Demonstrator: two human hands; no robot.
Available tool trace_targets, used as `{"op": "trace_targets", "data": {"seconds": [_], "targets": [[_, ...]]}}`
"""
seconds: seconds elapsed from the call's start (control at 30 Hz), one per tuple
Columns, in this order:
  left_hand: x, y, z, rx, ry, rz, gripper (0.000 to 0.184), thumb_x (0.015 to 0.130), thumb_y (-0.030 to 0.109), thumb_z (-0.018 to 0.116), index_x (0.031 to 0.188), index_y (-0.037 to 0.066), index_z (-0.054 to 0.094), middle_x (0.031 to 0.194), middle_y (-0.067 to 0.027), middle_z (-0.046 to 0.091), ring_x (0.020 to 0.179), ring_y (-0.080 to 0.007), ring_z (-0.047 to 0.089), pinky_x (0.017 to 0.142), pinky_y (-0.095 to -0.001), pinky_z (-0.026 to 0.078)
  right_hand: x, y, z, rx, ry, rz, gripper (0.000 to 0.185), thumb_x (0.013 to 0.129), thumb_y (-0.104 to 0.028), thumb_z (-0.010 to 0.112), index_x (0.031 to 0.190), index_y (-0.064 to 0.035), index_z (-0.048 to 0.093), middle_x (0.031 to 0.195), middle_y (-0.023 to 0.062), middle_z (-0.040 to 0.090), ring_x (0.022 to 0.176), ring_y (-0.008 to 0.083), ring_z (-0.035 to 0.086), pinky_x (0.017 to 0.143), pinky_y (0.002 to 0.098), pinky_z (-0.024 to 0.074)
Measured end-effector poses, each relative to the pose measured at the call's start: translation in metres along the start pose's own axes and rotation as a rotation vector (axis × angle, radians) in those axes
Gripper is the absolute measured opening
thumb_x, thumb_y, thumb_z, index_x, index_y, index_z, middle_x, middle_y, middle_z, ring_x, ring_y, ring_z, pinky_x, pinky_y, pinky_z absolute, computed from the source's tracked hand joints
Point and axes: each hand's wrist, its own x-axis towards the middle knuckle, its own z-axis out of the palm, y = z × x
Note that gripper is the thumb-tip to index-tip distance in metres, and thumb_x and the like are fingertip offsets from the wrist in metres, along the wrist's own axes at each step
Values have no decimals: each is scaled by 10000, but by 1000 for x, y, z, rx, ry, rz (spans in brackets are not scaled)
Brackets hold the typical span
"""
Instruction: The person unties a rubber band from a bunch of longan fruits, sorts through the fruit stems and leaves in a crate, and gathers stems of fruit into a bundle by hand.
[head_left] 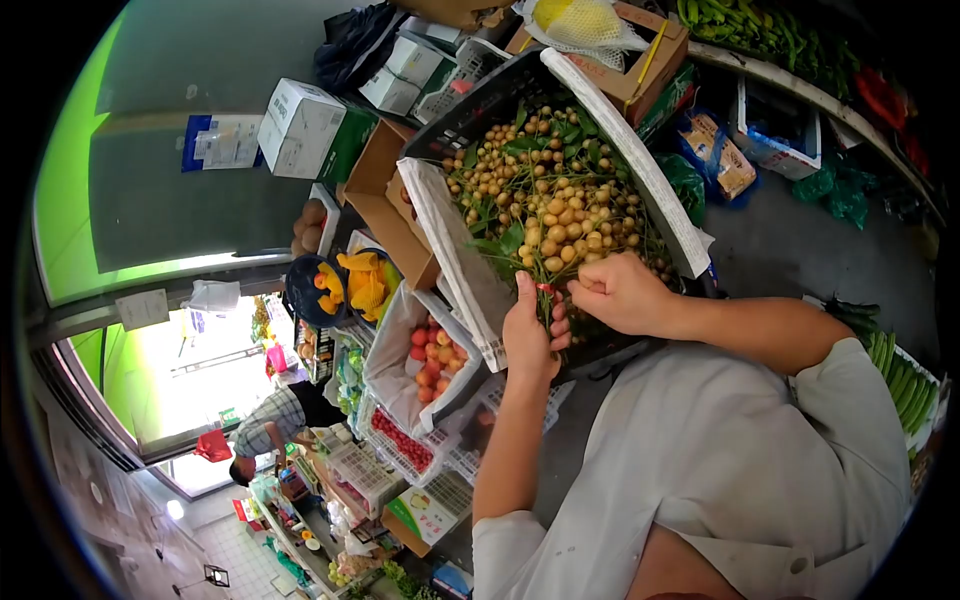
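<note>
A bunch of small round yellow-brown fruit (575,222) on green stems lies at the near end of a heap of the same fruit (515,165) with leaves. The heap fills a black crate (470,105) with white sheets folded over its sides. My left hand (530,330) is closed around the stems below the bunch, where a red tie (545,287) shows. Close beside it, my right hand (625,293) is closed with its fingers curled in at the stems. Whatever is inside those fingers is hidden.
Left of the crate stand a cardboard box (385,200), a lined crate of peaches (435,362) and a basket of small red fruit (400,440). Green vegetables (905,385) lie at the right. Another person (275,425) stands farther off at lower left.
</note>
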Motion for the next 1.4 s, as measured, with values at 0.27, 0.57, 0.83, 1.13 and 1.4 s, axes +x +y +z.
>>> {"op": "trace_targets", "data": {"seconds": [0.27, 0.57, 0.83, 1.13, 1.4], "targets": [[14, -8, -11, -50, -30, -24, 554, 1051, 552, 504, 947, 14, 583, 694, -28, 508, 518, -105, 428, 422, -237, 307, 4, 0, -4, -55, -62, -86, 399, 936, -143, 670, 645, -6, 435, 527, 88, 389, 483, 158, 357, 481, 380, 332], [9, -17, -7, 224, -69, 72, 533, 1073, 515, 468, 1047, 9, 634, 827, -80, 659, 610, -144, 602, 505, -283, 521, 10, -12, -7, -56, -118, 40, 329, 1052, -252, 534, 848, 5, 553, 726, 169, 589, 656, 326, 581, 623, 432, 433], [2, -25, 1, 962, 235, 646, 357, 1050, 338, 580, 1091, -13, 635, 894, -129, 691, 768, -244, 673, 739, -361, 552, 38, -17, -8, -356, -179, -101, 288, 970, -248, 576, 861, 6, 655, 828, 245, 678, 814, 445, 660, 726, 524, 502], [11, -13, -8, 1016, 117, 1021, 139, 943, 117, 688, 984, -15, 675, 900, -119, 684, 755, -226, 664, 716, -333, 516, 41, -23, -1, -239, -185, -77, 344, 981, -297, 582, 840, 6, 663, 815, 231, 682, 812, 428, 668, 723, 493, 516], [17, -11, -9, 863, 151, 979, 190, 949, 132, 714, 877, -42, 684, 764, -98, 645, 644, -140, 586, 628, -279, 469, -17, -14, -13, -214, -283, 202, 362, 989, -261, 626, 1154, 59, 663, 890, 213, 724, 679, 307, 706, 674, 416, 549]]}}
